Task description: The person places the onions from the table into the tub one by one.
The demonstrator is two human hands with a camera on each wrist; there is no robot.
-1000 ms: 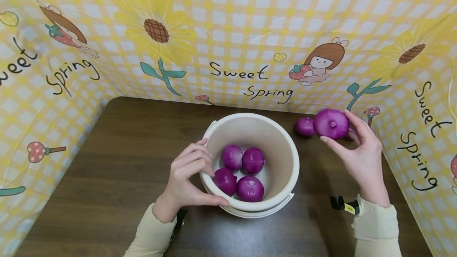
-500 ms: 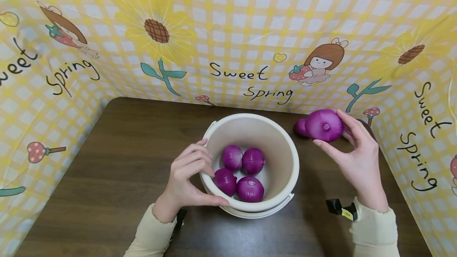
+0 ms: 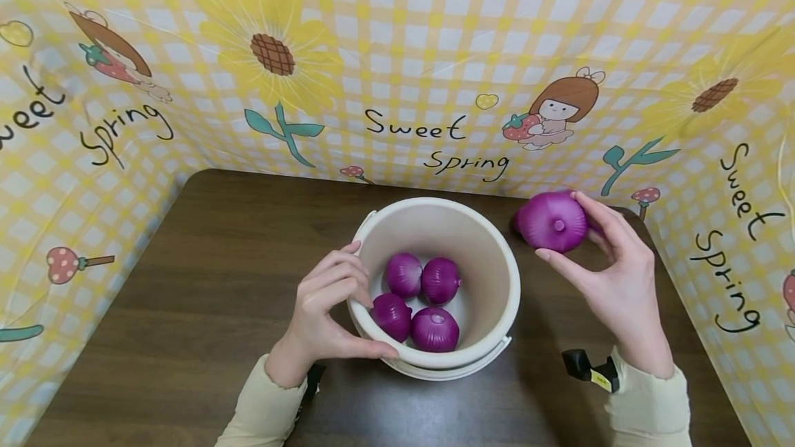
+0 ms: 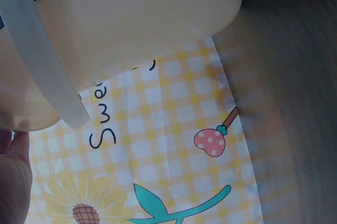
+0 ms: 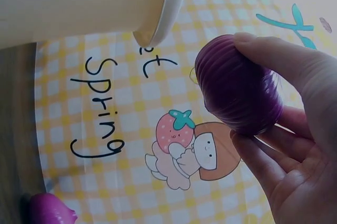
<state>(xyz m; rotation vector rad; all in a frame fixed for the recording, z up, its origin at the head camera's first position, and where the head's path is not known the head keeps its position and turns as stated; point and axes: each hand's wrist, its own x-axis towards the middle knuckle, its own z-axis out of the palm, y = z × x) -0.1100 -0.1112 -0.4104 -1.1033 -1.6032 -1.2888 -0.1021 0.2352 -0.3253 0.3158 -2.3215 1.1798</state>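
Note:
My left hand grips the left rim of a cream-white bucket, thumb outside at the front and fingers over the edge. Several purple onions lie on the bucket's floor. To the right of the bucket, my right hand holds another purple onion between thumb and fingers, raised off the table. In the right wrist view the held onion shows its ribbed side, with the bucket's rim to its left. A further onion sits on the table below, mostly hidden behind the held one in the head view.
The dark wooden table is enclosed by a yellow checked cloth at the back and both sides. A white bucket handle hangs down at the front. Black straps with small devices sit at the wrists.
My right hand has moved a little left and toward me with the onion, which now covers most of the onion behind it. The left hand and bucket have stayed still.

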